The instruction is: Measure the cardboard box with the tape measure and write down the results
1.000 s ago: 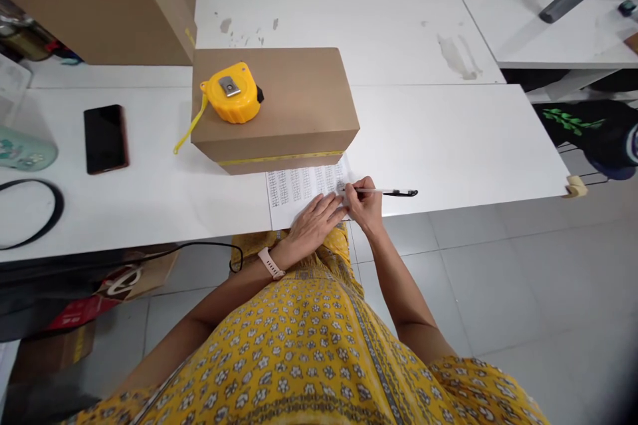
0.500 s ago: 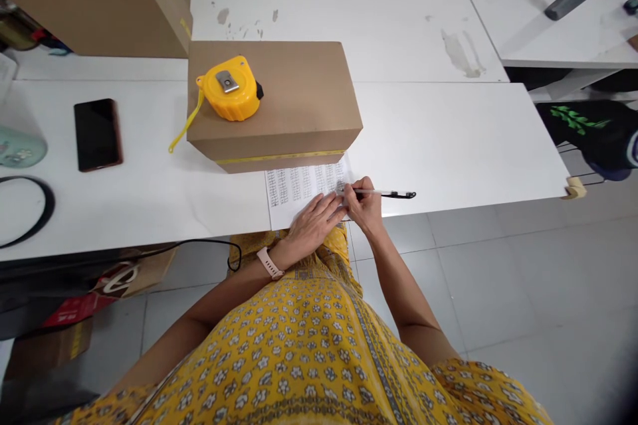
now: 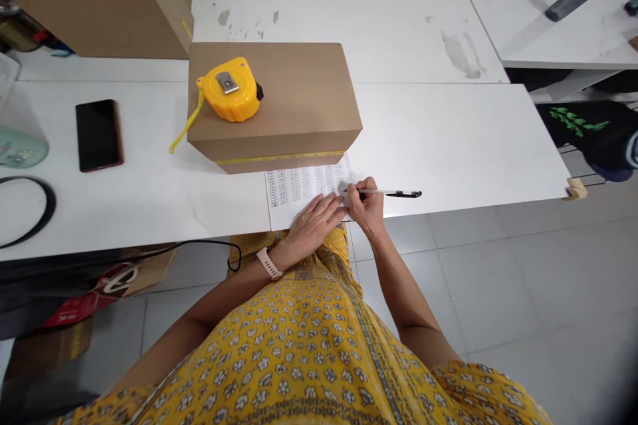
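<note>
A sheet of paper (image 3: 282,216) with several columns of dark writing lies at the table's front edge, its far part hidden by a cardboard box (image 3: 299,89). My left hand (image 3: 314,222) rests flat on the sheet, fingers stretched out. Closed around a clear pen (image 3: 393,193) with a black cap or clip at its rear end, my right hand (image 3: 367,206) sits at the sheet's right side. The pen's tip is on or just over the paper near the last column; contact is too small to tell. On the box lies a yellow tape measure (image 3: 232,91) with a yellow strap.
Left on the white table (image 3: 448,146) are a phone (image 3: 98,135), a pale green container (image 3: 22,147) and a black-rimmed round object (image 3: 47,206). A larger cardboard box (image 3: 134,6) stands behind. A black cable (image 3: 199,241) hangs below the front edge.
My right hand and the pen have shifted very slightly to the right. My left hand stays in place on the paper.
</note>
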A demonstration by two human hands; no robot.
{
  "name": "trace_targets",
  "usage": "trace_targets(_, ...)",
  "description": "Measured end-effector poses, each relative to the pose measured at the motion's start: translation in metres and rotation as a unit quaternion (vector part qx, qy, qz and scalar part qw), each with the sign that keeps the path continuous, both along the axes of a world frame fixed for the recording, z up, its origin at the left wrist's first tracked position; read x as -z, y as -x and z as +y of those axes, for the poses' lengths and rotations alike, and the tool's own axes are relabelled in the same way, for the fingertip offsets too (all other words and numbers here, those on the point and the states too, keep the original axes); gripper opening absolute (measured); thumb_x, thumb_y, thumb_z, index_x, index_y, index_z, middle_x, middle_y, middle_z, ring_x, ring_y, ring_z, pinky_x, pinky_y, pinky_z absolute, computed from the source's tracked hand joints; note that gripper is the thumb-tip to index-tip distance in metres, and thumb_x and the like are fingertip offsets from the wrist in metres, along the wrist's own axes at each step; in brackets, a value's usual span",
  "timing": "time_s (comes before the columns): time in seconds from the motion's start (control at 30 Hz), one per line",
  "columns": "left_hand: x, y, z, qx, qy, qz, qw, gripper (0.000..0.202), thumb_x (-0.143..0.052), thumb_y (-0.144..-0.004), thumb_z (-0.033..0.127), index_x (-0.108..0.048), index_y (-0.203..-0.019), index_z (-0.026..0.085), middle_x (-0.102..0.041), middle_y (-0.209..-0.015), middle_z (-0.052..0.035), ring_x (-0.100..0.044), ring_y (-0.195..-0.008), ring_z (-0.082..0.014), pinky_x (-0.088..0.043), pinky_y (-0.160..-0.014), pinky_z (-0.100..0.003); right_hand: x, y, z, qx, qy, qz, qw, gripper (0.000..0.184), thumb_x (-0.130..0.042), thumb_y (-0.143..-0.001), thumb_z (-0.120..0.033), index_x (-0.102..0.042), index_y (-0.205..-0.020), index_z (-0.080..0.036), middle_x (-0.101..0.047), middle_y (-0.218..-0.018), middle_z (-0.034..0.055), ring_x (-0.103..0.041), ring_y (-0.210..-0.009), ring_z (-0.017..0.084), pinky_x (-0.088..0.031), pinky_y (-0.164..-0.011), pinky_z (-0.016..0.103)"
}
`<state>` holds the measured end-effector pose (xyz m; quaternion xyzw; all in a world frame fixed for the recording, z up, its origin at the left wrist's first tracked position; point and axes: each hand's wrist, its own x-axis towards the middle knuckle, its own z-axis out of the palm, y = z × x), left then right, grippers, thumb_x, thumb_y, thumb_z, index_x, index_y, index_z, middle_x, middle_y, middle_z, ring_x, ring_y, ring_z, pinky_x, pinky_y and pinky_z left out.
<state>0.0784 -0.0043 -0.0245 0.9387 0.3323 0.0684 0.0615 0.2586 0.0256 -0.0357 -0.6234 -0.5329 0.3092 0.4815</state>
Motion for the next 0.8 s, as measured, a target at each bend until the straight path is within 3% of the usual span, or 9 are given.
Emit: trace_targets(0.8, -0.0014, 0.0006, 0.0002, 0.000, 0.016, -0.001, 1.000, 0.054, -0.038, -0.101, 0.007, -0.047, -0.153, 0.015, -0.043, -0.163, -0.0123, -0.035, -0.154, -0.0271, -0.029, -0.129, -0.048, 0.0027, -0.0015, 0.0008, -0.005, 0.002, 0.000, 1.000, 0.028, -0.063, -0.089, -0.042, -0.046, -0.075, -0.025, -0.045, -0.059, -0.0073, -0.042, -0.054, 0.011, -0.035, -0.053, 0.026)
